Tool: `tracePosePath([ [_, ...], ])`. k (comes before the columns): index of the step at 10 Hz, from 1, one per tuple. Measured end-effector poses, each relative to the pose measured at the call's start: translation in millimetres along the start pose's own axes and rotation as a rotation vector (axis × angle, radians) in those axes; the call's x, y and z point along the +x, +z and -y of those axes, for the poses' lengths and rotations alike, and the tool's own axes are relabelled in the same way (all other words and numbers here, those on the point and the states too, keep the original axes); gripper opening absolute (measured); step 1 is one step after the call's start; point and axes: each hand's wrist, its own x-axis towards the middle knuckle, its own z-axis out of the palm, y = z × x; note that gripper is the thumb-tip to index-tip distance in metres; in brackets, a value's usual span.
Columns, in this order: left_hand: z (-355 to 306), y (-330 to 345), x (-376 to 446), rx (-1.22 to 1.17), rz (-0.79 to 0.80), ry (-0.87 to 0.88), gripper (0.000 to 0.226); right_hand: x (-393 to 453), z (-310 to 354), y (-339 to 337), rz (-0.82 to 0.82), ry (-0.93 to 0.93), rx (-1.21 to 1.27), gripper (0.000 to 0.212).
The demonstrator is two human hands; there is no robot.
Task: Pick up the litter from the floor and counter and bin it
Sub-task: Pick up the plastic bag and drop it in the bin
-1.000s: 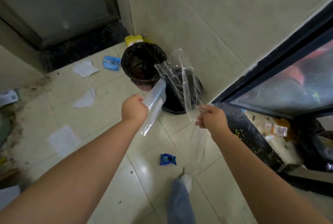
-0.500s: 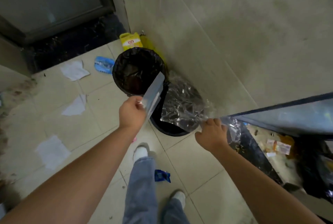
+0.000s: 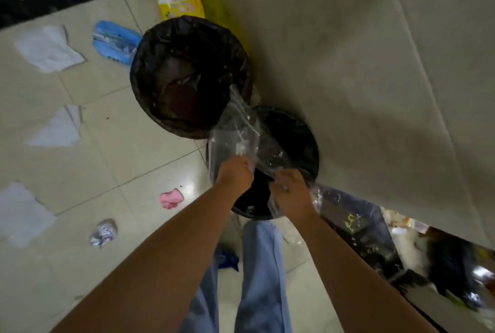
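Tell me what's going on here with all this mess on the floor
A person is binning litter. Both hands, left hand and right hand, hold clear plastic wrap over the nearer black bin, beside a second lined bin. White papers, a pink scrap, a crumpled wrapper and a blue packet lie on the floor.

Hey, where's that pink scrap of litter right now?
The pink scrap lies on the floor tiles, left of the left hand and the nearer black bin, with a crumpled silvery wrapper just below-left of it.
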Motion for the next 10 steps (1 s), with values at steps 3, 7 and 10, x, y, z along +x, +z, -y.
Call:
tracePosePath([
  [3,53,65,135,-0.038,-0.055,-0.213,0.035,160,-77,61,0.106,0.118,-0.254,0.025],
  [7,72,99,137,0.447,-0.006,-0.098,0.04,179,-85,90,0.461,0.007,-0.708,0.038],
  [10,74,33,-44,0.648,-0.197,0.009,0.05,26,-16,5,0.275,-0.478,-1.005,0.048],
])
